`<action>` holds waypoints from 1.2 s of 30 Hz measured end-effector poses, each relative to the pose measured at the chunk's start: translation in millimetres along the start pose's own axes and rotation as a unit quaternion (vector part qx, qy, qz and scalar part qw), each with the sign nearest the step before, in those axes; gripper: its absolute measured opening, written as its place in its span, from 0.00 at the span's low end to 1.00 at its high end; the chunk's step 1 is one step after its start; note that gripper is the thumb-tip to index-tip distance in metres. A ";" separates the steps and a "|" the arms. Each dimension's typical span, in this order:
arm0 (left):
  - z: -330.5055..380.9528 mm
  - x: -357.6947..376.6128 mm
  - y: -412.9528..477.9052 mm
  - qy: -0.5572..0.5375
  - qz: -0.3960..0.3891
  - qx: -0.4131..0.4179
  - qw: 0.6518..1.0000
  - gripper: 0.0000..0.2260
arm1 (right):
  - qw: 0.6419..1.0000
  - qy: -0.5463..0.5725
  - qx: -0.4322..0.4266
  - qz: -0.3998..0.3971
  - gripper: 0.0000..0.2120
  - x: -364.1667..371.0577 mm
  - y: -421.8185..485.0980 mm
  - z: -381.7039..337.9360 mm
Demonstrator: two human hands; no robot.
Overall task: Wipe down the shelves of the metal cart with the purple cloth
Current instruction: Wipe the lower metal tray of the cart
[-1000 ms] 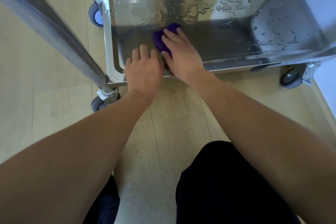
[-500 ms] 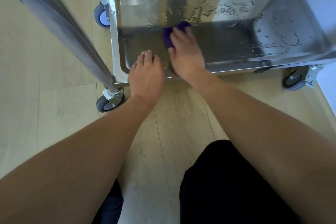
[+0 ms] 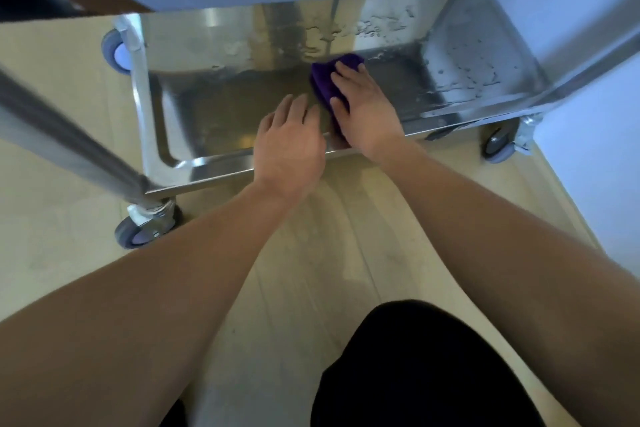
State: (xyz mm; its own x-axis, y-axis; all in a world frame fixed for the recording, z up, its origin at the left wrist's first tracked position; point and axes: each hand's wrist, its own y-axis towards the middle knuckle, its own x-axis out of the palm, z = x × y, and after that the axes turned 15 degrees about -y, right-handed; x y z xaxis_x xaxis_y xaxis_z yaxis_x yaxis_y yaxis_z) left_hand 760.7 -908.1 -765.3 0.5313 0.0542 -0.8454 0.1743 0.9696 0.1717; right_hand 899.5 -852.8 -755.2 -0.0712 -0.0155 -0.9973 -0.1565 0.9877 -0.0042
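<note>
Head view.
- Metal cart (image 3: 149, 107): steel. The lower shelf (image 3: 221, 104) is wet, with droplets (image 3: 474, 76) at its 2 o'clock corner.
- Purple cloth (image 3: 323, 80): lies on the lower shelf right of centre, under the fingers.
- Right hand (image 3: 363, 111): grip open, fingers flat, pressing the cloth.
- Left hand (image 3: 289, 142): at the cloth's 7 o'clock, over the front rim. Grip open, fingers loose, holding nothing.
- Caster (image 3: 138, 229): at the cart's 7 o'clock corner, on the floor (image 3: 311, 253).

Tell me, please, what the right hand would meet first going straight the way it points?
Probably the wet streaks on the cart shelf just beyond the purple cloth under the right hand; nothing solid shows nearer, though depth is unclear.
</note>
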 end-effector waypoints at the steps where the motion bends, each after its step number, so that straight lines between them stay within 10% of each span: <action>1: 9.1 6.1 7.2 -0.012 -0.008 0.017 1.000 0.18 | 1.000 0.004 -0.005 0.001 0.22 0.3 -0.8 4.4; 12: 21.8 34.9 27.2 0.003 -0.025 0.070 0.997 0.15 | 0.981 0.010 0.189 0.042 0.21 -7.6 -4.0 116.6; 20: 18.6 43.1 25.1 0.006 0.042 0.101 0.994 0.11 | 0.997 -0.008 0.005 0.082 0.20 8.5 -8.3 53.8; 31: 17.7 47.3 23.7 -0.003 0.069 0.127 0.990 0.11 | 0.982 0.004 0.180 0.062 0.21 -2.5 -5.3 108.2; 36: 21.9 43.0 23.2 -0.004 0.054 0.114 0.992 0.12 | 0.995 -0.006 0.041 0.094 0.19 8.5 -7.0 41.6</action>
State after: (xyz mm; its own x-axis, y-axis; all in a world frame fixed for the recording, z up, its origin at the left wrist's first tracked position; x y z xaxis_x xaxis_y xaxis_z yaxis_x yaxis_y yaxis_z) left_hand 805.8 -888.6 -786.6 0.5642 0.1511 -0.8117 0.2993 0.8788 0.3716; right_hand 941.0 -853.4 -766.7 -0.0806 0.1720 -0.9818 -0.0605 0.9823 0.1771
